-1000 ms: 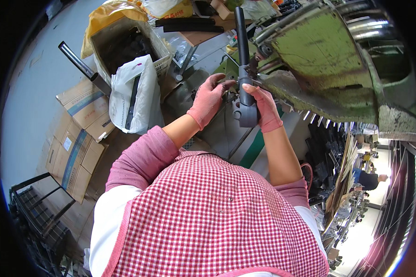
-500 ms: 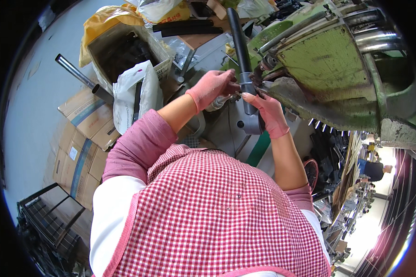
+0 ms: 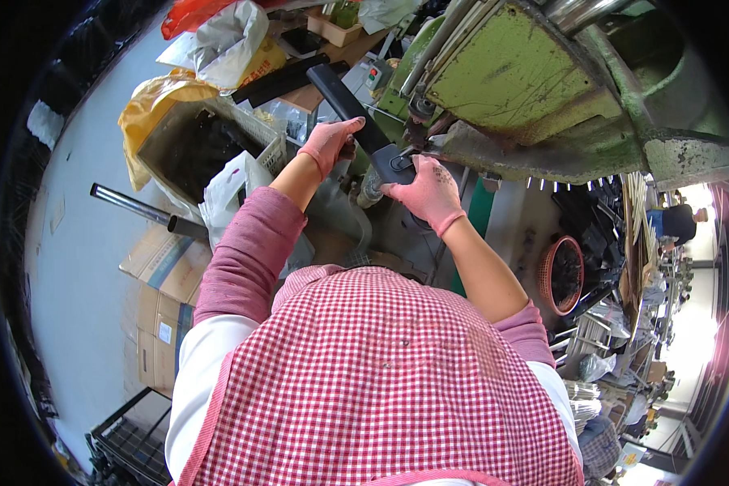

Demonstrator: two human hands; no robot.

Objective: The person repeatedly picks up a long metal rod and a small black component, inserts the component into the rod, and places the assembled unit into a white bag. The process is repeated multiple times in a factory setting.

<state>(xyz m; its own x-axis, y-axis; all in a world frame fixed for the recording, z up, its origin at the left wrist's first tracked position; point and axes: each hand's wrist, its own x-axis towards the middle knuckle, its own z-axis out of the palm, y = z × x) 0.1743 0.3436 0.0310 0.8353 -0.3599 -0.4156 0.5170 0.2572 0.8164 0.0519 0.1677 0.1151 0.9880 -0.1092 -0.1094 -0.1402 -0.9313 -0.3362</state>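
Note:
A long black tube point(image 3: 350, 105) slants across the upper middle, its far end toward the upper left. Its near end is a broader dark piece point(image 3: 387, 159) with a round fitting on its face. Both my hands wear pink gloves. My left hand point(image 3: 329, 147) is closed at the tube's left side, about midway along; its fingers are partly hidden. My right hand point(image 3: 429, 194) grips the near end, thumb and fingers beside the round fitting. Just beyond, to the right, stands a worn green machine point(image 3: 526, 73), its metal head close to the tube.
To the left are a crate point(image 3: 275, 154) with dark parts, white bags point(image 3: 227, 194), a chrome tube point(image 3: 130, 202) and cardboard boxes point(image 3: 166, 271). A small control box point(image 3: 376, 74) sits by the machine. Right of me is a red basket point(image 3: 561, 275); another person point(image 3: 676, 223) is far right.
The tube has swung from near upright to a slant toward the upper left, its near end turned to show the round fitting. Both hands moved left with it, and the view has shifted.

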